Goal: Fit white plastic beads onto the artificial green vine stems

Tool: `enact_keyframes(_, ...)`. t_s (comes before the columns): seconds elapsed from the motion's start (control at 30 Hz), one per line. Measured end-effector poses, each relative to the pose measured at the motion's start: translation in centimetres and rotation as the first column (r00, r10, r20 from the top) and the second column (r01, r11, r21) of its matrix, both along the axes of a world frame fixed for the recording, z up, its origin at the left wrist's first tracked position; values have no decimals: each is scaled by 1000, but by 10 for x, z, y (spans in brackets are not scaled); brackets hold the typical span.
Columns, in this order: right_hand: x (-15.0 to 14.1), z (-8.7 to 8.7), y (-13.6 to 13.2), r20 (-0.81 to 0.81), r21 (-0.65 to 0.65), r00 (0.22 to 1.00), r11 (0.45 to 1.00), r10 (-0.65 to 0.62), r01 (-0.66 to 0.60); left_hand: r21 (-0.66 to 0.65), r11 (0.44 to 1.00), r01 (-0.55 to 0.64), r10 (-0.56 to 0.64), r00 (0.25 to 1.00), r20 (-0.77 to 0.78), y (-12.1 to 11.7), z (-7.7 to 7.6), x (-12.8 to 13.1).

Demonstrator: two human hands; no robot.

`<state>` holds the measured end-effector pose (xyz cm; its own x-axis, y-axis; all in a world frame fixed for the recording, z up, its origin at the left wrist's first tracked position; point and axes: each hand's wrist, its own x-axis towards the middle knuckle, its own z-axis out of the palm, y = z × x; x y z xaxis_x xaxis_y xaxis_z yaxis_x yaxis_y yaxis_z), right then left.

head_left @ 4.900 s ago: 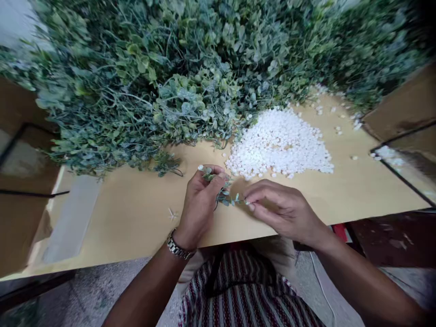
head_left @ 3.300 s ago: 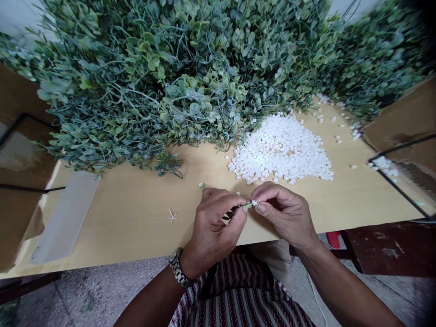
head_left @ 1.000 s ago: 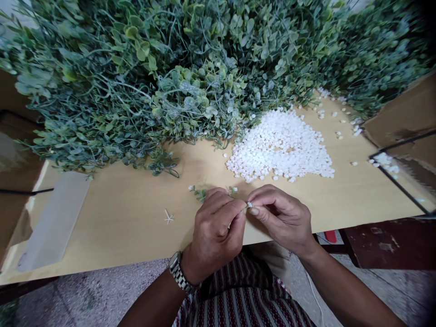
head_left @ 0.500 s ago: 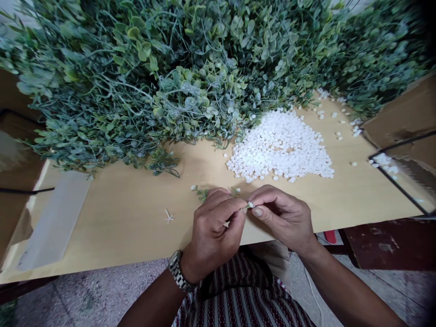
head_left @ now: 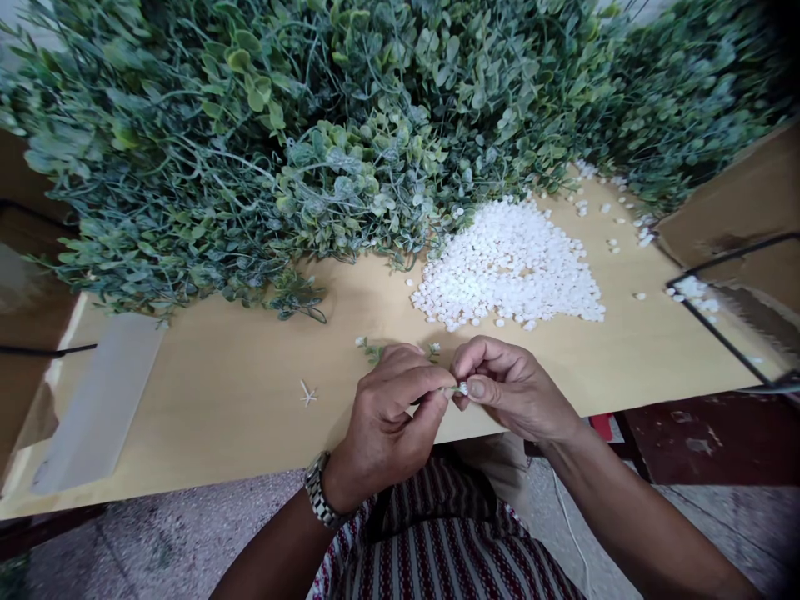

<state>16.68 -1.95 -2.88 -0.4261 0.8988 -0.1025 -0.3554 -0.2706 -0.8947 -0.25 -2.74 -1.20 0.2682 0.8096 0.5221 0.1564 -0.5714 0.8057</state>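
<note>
My left hand [head_left: 391, 417], with a metal watch on its wrist, is closed in a pinch on a small green plastic sprig [head_left: 375, 351] whose leafy tips stick out above my knuckles. My right hand [head_left: 509, 387] is pinched on a tiny white bead [head_left: 463, 387] pressed against the end of the sprig's stem, right between both thumbs. Both hands hover over the near edge of the pale wooden table [head_left: 237, 392]. A heap of white beads [head_left: 509, 267] lies just beyond my right hand.
A large pile of artificial green foliage [head_left: 300, 142] fills the far side of the table. A small white star-shaped piece [head_left: 307, 393] lies left of my hands. Cardboard boxes with black frames stand at the left [head_left: 25, 275] and right [head_left: 737, 250] edges.
Both hands have stayed together at the table's near edge, working bead against stem. Earlier the left hand held the sprig higher and the right hand lay flatter.
</note>
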Motion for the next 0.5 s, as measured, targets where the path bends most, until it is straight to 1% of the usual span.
enact_keyframes(0.17,0,-1,0,-21,29,1000,999,14,-14,13,1000,-8,8,1000,5,0,0,2)
enact_keyframes(0.5,-3,-4,-1,-21,106,998,993,-53,55,38,999,-34,34,999,6,-2,0,4)
